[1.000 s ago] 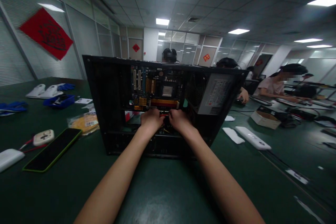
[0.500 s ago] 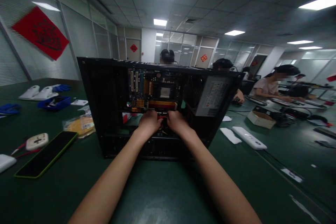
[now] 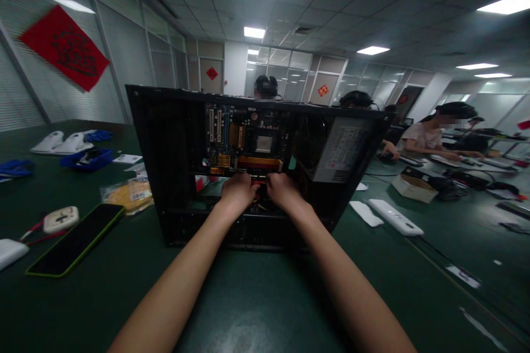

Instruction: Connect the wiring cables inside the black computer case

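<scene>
An open black computer case [image 3: 174, 231] stands in front of me with its side panel off. Inside it are a motherboard [image 3: 248, 143] with a bare processor socket area and orange-red memory slots [image 3: 259, 163], and a silver power supply [image 3: 342, 149] at the right. My left hand [image 3: 238, 194] and my right hand [image 3: 284, 193] reach in just below the memory slots, fingers curled and thumbs toward each other. Thin red and yellow wires [image 3: 260, 183] show between them. Both hands are closed at these wires; the fingertips are partly hidden, so what each grips is unclear.
On the green table [image 3: 244, 298] at left lie a phone [image 3: 77, 240], a white controller-like device [image 3: 61, 219], a yellow packet [image 3: 131, 196] and a blue tray [image 3: 86, 159]. To the right are a white power strip [image 3: 395, 217] and an open box [image 3: 414, 187]. Several people sit beyond.
The whole view has shifted slightly, with the case appearing a little farther right. Both hands stay at the same place inside the case, with hardly any movement.
</scene>
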The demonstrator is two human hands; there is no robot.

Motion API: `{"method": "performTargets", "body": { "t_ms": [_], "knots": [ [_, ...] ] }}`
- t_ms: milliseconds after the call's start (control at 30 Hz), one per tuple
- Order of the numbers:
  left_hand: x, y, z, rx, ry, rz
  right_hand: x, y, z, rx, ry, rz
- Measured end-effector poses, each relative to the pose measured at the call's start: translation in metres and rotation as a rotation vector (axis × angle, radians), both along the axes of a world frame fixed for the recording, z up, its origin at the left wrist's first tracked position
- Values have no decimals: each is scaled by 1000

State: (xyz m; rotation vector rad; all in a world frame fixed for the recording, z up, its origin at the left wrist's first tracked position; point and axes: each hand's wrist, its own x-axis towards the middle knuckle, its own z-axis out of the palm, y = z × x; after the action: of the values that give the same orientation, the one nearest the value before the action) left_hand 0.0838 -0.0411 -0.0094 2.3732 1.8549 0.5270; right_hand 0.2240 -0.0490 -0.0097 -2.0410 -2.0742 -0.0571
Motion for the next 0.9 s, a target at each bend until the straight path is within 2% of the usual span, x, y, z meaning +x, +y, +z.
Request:
{"method": "performTargets", "body": {
  "t_ms": [167,533,733,900],
  "knots": [
    [1,1,0,4,2,41,1,1,0,14,-3,-2],
    [2,1,0,16,38,39,0,0,2,2,3,-33],
    [6,-5,5,158,110,101,3,4,-2,6,16,-10],
    [5,-7,6,178,84,31,4,3,-3,14,29,7]
  ]
}}
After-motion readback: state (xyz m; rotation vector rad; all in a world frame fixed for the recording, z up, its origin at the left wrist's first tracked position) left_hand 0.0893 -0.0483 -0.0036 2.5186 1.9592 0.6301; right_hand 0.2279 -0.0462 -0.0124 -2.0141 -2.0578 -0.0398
